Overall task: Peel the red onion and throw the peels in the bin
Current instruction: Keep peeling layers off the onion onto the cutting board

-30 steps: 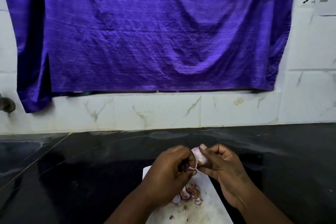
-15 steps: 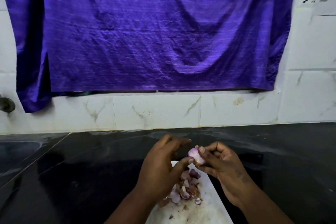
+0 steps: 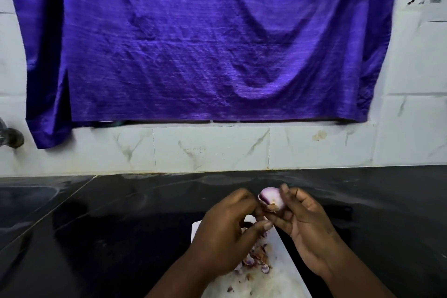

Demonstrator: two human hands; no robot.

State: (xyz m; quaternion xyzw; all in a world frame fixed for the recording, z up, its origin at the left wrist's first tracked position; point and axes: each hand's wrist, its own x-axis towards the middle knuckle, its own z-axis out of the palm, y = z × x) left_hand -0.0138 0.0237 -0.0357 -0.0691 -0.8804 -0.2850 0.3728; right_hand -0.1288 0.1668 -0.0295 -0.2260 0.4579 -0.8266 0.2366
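Pale purple, the red onion [image 3: 271,201] is clamped in the fingers of the right hand [image 3: 307,227] above the black surface [image 3: 121,225]. The left hand [image 3: 225,237] curls against it; whether its fingers pinch skin is unclear. It half hides the peels [image 3: 256,259] on the white board [image 3: 278,280], which the bottom edge cuts off.

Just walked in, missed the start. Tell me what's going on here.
A person is peeling a small red onion over a white board. The right hand holds it; the left hand touches its skin with curled fingers. Loose peels lie piled on the board, on a black counter.
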